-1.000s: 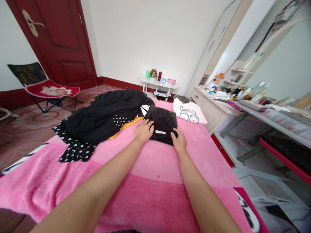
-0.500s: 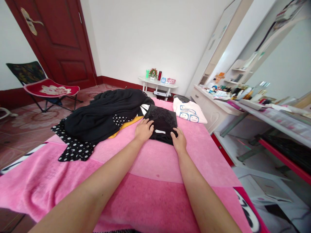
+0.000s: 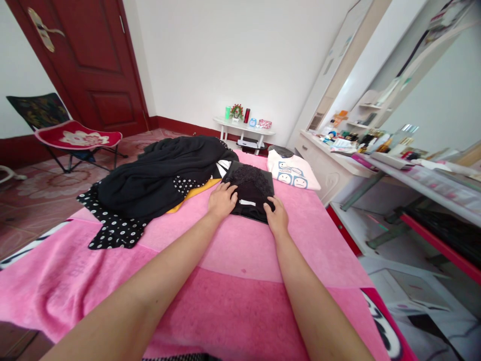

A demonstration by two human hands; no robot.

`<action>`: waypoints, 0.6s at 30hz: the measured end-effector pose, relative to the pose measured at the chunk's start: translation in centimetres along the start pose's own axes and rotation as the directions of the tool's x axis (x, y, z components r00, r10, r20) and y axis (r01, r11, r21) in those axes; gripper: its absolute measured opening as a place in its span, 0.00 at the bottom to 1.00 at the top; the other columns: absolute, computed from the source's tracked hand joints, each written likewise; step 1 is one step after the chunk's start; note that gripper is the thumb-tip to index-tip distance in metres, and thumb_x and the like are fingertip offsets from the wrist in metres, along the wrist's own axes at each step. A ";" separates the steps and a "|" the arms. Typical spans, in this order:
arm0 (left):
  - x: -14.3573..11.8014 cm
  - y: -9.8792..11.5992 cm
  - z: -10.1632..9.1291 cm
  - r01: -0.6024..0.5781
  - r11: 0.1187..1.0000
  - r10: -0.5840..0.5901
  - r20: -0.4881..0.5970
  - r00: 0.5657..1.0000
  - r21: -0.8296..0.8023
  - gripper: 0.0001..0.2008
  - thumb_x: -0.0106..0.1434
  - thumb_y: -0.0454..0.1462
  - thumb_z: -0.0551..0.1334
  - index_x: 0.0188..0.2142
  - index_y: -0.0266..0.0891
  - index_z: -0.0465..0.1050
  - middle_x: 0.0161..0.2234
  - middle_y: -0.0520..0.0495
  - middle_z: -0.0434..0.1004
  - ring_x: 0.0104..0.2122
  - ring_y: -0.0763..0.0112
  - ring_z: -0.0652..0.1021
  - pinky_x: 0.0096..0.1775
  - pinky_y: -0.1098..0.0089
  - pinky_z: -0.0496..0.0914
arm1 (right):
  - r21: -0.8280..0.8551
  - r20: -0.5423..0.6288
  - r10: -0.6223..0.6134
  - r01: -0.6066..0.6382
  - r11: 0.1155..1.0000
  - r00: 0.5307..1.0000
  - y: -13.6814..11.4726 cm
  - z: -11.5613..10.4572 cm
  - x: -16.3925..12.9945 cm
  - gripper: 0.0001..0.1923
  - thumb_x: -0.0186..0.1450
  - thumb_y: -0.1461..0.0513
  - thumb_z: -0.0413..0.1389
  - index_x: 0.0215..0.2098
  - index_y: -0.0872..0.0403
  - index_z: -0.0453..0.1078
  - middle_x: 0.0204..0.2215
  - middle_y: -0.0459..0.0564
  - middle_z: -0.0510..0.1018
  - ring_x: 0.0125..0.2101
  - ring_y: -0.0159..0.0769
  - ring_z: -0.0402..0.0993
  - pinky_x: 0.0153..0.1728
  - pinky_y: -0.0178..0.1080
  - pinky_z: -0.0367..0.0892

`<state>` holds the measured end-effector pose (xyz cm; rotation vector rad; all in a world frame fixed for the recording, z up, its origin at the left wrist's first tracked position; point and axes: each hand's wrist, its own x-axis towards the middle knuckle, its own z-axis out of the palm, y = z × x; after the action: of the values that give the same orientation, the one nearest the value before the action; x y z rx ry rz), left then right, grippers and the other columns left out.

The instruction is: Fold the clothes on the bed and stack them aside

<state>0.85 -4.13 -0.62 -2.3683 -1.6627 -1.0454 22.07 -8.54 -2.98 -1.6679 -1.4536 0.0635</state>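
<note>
A folded black lace garment [image 3: 251,189] lies flat on the pink blanket [image 3: 233,260] covering the bed. My left hand [image 3: 221,200] rests palm down on its near left corner, fingers spread. At the near right corner my right hand [image 3: 276,216] presses on the edge, fingers on the cloth. To the left sits a heap of black clothes [image 3: 161,170] over a black polka-dot piece [image 3: 112,228] and a yellow one. A folded white T-shirt with cartoon faces [image 3: 292,173] lies beyond the black garment, on the right.
A cluttered white dresser [image 3: 338,155] with a mirror runs along the right of the bed. A small white table [image 3: 243,129] with bottles stands by the far wall. A red folding chair [image 3: 71,138] and a dark red door [image 3: 86,60] are at the left.
The view has dipped slightly. Both hands stay on the near edge of the black garment, barely shifted.
</note>
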 end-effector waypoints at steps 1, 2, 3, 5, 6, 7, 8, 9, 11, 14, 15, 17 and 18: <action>0.0 0.0 0.0 -0.001 1.000 0.001 -0.002 1.000 0.004 0.17 0.66 0.40 0.53 0.51 0.46 0.71 0.55 0.48 0.69 0.55 0.62 0.68 0.56 0.63 0.63 | 0.000 0.000 0.001 -0.001 1.000 1.000 0.0 0.0 0.0 0.18 0.61 0.57 0.51 0.48 0.52 0.71 0.55 0.53 0.69 0.55 0.42 0.64 0.57 0.47 0.57; 0.0 0.0 0.0 -0.004 1.000 0.004 -0.004 1.000 0.006 0.17 0.65 0.40 0.53 0.51 0.46 0.71 0.55 0.48 0.69 0.55 0.62 0.68 0.56 0.63 0.63 | -0.002 0.001 0.002 -0.002 1.000 1.000 0.0 0.0 0.0 0.18 0.61 0.57 0.51 0.48 0.52 0.71 0.55 0.53 0.69 0.55 0.42 0.64 0.57 0.47 0.57; 0.0 0.0 0.0 -0.006 1.000 0.006 -0.007 1.000 0.007 0.17 0.65 0.40 0.53 0.51 0.46 0.71 0.55 0.47 0.69 0.55 0.61 0.68 0.56 0.63 0.63 | -0.005 0.001 0.001 -0.001 1.000 1.000 0.0 0.0 0.0 0.18 0.61 0.57 0.51 0.48 0.52 0.71 0.55 0.53 0.69 0.55 0.42 0.64 0.57 0.47 0.58; 0.0 -0.1 0.0 -0.013 1.000 0.013 -0.009 1.000 0.000 0.17 0.65 0.40 0.53 0.51 0.45 0.71 0.54 0.47 0.70 0.55 0.61 0.68 0.55 0.63 0.64 | -0.007 0.002 0.001 -0.001 1.000 1.000 0.0 0.0 0.0 0.18 0.61 0.57 0.51 0.48 0.52 0.71 0.55 0.53 0.69 0.55 0.42 0.64 0.56 0.47 0.58; 0.0 -0.1 0.0 -0.014 1.000 0.014 -0.009 1.000 -0.005 0.17 0.65 0.40 0.53 0.51 0.45 0.71 0.54 0.46 0.70 0.55 0.61 0.68 0.55 0.62 0.64 | -0.007 0.001 0.001 -0.001 1.000 1.000 0.1 0.0 0.1 0.18 0.61 0.57 0.51 0.48 0.52 0.71 0.56 0.53 0.68 0.55 0.42 0.64 0.56 0.47 0.58; 0.0 -0.1 0.0 -0.012 1.000 0.012 -0.008 1.000 -0.009 0.17 0.66 0.40 0.53 0.51 0.45 0.71 0.54 0.47 0.70 0.55 0.61 0.68 0.55 0.63 0.64 | -0.005 0.000 0.000 0.000 1.000 1.000 0.1 0.0 0.1 0.18 0.61 0.57 0.51 0.48 0.52 0.71 0.56 0.53 0.68 0.55 0.42 0.64 0.56 0.47 0.58; 0.0 -0.1 0.0 -0.009 1.000 0.009 -0.007 1.000 -0.011 0.17 0.66 0.40 0.53 0.51 0.45 0.71 0.55 0.47 0.70 0.55 0.61 0.68 0.55 0.63 0.64 | -0.003 -0.002 -0.001 0.001 1.000 1.000 0.1 0.1 0.1 0.18 0.61 0.57 0.51 0.48 0.52 0.71 0.56 0.54 0.68 0.55 0.42 0.64 0.56 0.47 0.58; 0.0 -0.1 0.1 -0.005 1.000 0.005 -0.005 1.000 -0.011 0.16 0.66 0.40 0.53 0.51 0.45 0.71 0.55 0.47 0.69 0.55 0.62 0.68 0.56 0.63 0.63 | -0.001 -0.003 -0.003 0.003 1.000 1.000 0.2 0.1 0.0 0.18 0.61 0.57 0.51 0.48 0.52 0.71 0.56 0.54 0.68 0.55 0.42 0.63 0.56 0.47 0.58; 0.0 -0.1 0.1 0.001 1.000 -0.001 -0.002 1.000 -0.006 0.16 0.66 0.41 0.53 0.51 0.46 0.71 0.55 0.48 0.69 0.55 0.62 0.68 0.56 0.63 0.63 | 0.001 -0.005 -0.008 0.008 1.000 1.000 0.2 0.1 0.0 0.18 0.61 0.57 0.51 0.48 0.53 0.71 0.56 0.54 0.68 0.55 0.42 0.64 0.57 0.47 0.57; 0.0 0.0 0.1 -0.003 1.000 0.003 -0.006 1.000 0.003 0.16 0.66 0.41 0.53 0.51 0.45 0.72 0.55 0.48 0.69 0.54 0.62 0.69 0.56 0.63 0.63 | 0.003 -0.006 -0.012 0.012 1.000 1.000 0.1 0.0 0.0 0.18 0.61 0.57 0.51 0.48 0.53 0.71 0.55 0.54 0.68 0.55 0.42 0.64 0.56 0.46 0.58; 0.0 0.0 0.1 -0.006 1.000 0.006 -0.009 1.000 0.005 0.16 0.66 0.40 0.53 0.51 0.45 0.72 0.55 0.48 0.69 0.54 0.62 0.69 0.56 0.63 0.63 | 0.004 -0.006 -0.011 0.011 1.000 1.000 0.1 0.0 0.0 0.18 0.61 0.57 0.51 0.48 0.52 0.71 0.56 0.54 0.68 0.55 0.42 0.64 0.56 0.46 0.58; 0.0 0.0 0.1 -0.011 1.000 0.011 -0.012 1.000 0.006 0.16 0.66 0.40 0.53 0.51 0.45 0.72 0.55 0.47 0.70 0.54 0.62 0.69 0.56 0.63 0.63 | 0.004 -0.002 -0.005 0.005 1.000 1.000 0.0 -0.1 0.0 0.18 0.61 0.57 0.51 0.48 0.53 0.71 0.56 0.54 0.68 0.55 0.42 0.64 0.56 0.46 0.58; 0.0 0.0 0.0 -0.010 1.000 0.010 -0.012 1.000 0.006 0.16 0.66 0.40 0.53 0.50 0.45 0.72 0.54 0.47 0.70 0.54 0.61 0.69 0.56 0.63 0.63 | 0.004 0.000 -0.002 0.002 1.000 1.000 0.0 -0.1 0.0 0.18 0.61 0.57 0.51 0.48 0.53 0.71 0.56 0.54 0.68 0.55 0.42 0.64 0.56 0.46 0.59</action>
<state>0.89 -4.09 -0.61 -2.3598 -1.6466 -1.0495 22.10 -8.59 -2.90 -1.6632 -1.4543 0.0646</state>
